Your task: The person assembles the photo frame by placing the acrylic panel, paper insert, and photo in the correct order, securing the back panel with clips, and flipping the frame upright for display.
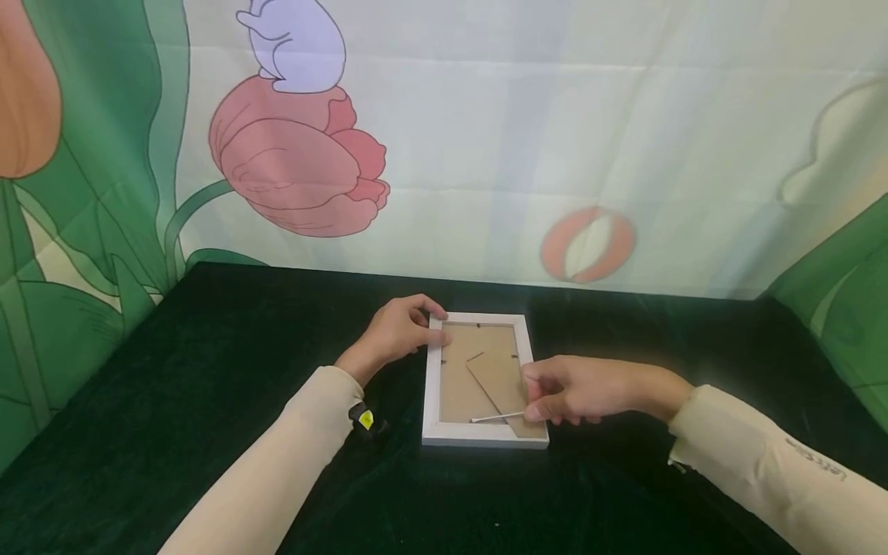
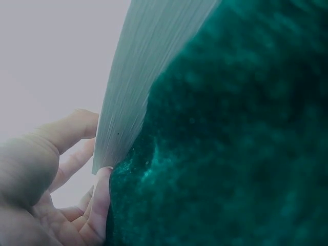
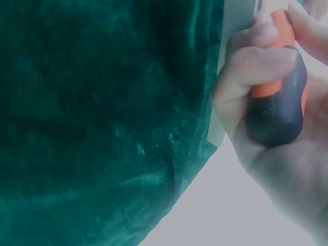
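Note:
A white picture frame (image 1: 432, 401) lies on the dark green cloth with its brown backing board (image 1: 458, 389) facing up. Small dark tabs (image 1: 478, 325) sit along the inner edge. A slanted brown stand flap (image 1: 523, 428) overlaps the lower rim. My left hand (image 1: 395, 330) grips the frame's upper left side, thumb on the back; the left wrist view shows fingers around the white edge (image 2: 125, 102). In my right hand (image 1: 590, 389) is a screwdriver with an orange and black handle (image 3: 277, 115). Its thin metal shaft (image 1: 496, 418) points left across the lower part of the board.
Dark green velvet cloth (image 1: 243, 432) covers the table around the frame. Behind it hangs a pale curtain (image 1: 458, 154) printed with tulips and leaves. A black band with a yellow patch (image 1: 364, 418) shows at the left wrist.

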